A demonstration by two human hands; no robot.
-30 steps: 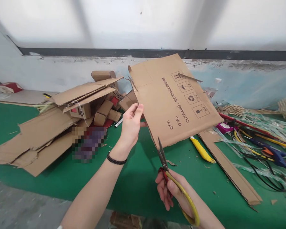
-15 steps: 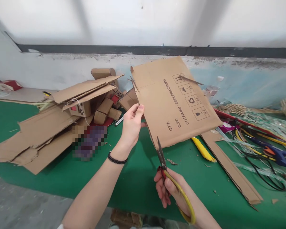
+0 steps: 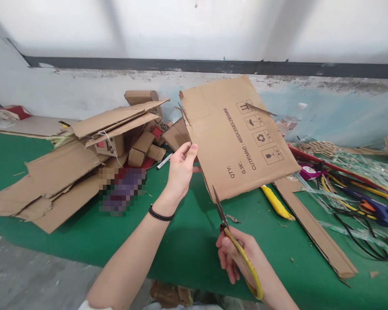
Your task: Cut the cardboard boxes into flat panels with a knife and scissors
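My left hand (image 3: pixel 183 170) pinches the left edge of a printed cardboard sheet (image 3: pixel 220 133), thumb on top and fingers beneath. The sheet is tilted above the green table (image 3: pixel 181 249), with box symbols and lettering on its face. In my right hand (image 3: pixel 237 254) is a pair of scissors (image 3: pixel 223 217) with yellow handles. Their blades meet the sheet's near left corner, one blade showing over the printed face; the other is partly hidden. A torn strip sticks out near the sheet's far right edge.
Cardboard pieces (image 3: pixel 67 168) are heaped at the left, with a white marker (image 3: pixel 164 161) nearby. To the right lie a yellow-handled cutter (image 3: pixel 277 202), a cardboard strip (image 3: pixel 313 228), a blue glue gun (image 3: pixel 375 209), a purple tape measure (image 3: pixel 310 171) and tangled clear strips. A wall stands behind.
My right hand has shifted slightly right and down, and the scissor handles have turned closer together, with the blades more closed. The left hand still holds the cardboard sheet in nearly the same place.
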